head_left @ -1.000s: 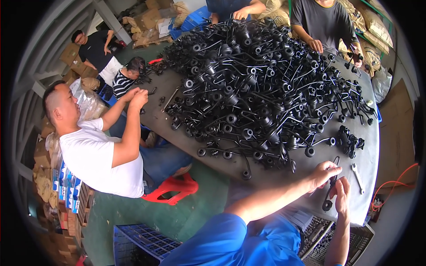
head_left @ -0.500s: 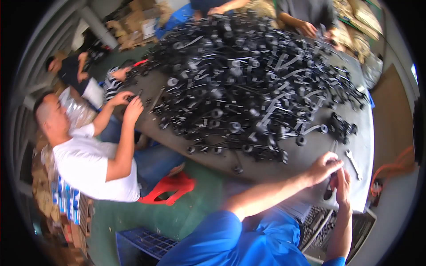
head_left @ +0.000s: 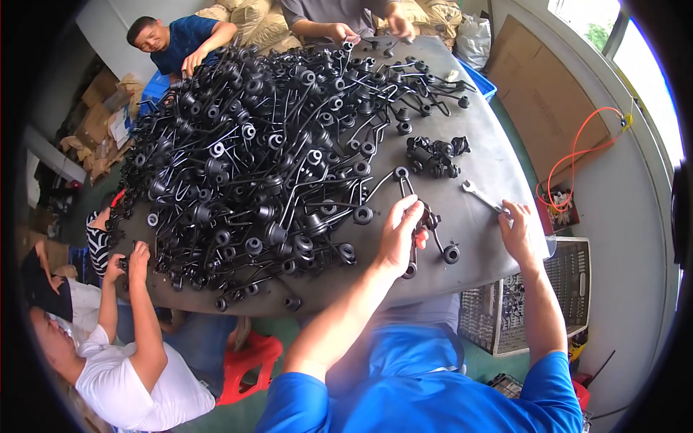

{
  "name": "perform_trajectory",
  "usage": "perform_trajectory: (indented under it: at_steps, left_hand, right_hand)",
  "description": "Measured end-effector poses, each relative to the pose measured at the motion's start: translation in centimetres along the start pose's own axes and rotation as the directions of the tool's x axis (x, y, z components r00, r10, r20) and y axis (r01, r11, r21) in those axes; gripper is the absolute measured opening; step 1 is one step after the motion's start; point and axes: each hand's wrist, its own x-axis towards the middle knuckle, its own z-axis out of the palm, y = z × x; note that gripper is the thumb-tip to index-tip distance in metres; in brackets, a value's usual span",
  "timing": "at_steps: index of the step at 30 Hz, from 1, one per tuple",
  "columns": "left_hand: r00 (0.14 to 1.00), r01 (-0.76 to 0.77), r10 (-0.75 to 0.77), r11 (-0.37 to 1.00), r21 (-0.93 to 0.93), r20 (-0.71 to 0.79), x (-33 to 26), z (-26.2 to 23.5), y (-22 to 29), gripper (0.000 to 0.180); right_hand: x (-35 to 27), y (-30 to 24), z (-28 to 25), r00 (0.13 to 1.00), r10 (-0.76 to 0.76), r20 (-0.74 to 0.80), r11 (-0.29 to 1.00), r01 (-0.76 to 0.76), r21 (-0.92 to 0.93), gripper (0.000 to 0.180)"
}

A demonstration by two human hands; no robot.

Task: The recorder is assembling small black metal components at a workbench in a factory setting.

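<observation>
My left hand is closed around a black metal rod part with round rubber-bushed ends, held just over the table's near edge. Its ends stick out above, below and to the right of my fingers; the middle is partly hidden by them. To the right, my right hand has its fingers closed on the near end of a silver wrench. The wrench's open jaw points away to the left, over the grey tabletop. Beyond it sits a small cluster of black parts.
A large heap of black rod parts covers the table's left and middle. Below its right edge stands a grey crate of small parts. Co-workers sit around the table, one by a red stool. An orange hose hangs at right.
My hands, together before, are now apart. The right has reached the wrench; the left holds the rod part farther left. My view has swung to the right.
</observation>
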Motion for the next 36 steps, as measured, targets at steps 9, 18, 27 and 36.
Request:
perform_trajectory:
  at_steps: [9, 18, 27, 36]
  left_hand:
    - [0.987, -0.106, 0.111, 0.993, 0.050, -0.119, -0.5, 0.4, 0.7, 0.050]
    - [0.939, -0.288, 0.296, 0.955, 0.071, -0.178, 1.1, 2.1, -1.6, 0.044]
    - [0.674, -0.583, 0.738, 0.516, 0.627, 0.019, -0.3, 2.9, -1.2, 0.036]
    - [0.553, -0.777, 0.271, 0.508, 0.371, 0.788, -9.2, 7.0, 2.4, 0.024]
  right_hand:
    - [0.4, -3.4, 0.5, 0.883, 0.245, 0.401, 0.928, -0.334, 0.167, 0.015]
    - [-4.6, -8.4, 1.4, 0.954, 0.091, 0.286, 0.782, -0.247, 0.573, 0.013]
    - [-2.3, -7.3, -0.7, 0.972, 0.043, 0.230, 0.713, -0.191, 0.675, 0.013]
    - [3.3, -8.5, -3.5, 0.948, 0.140, 0.285, 0.751, -0.289, 0.593, 0.016]
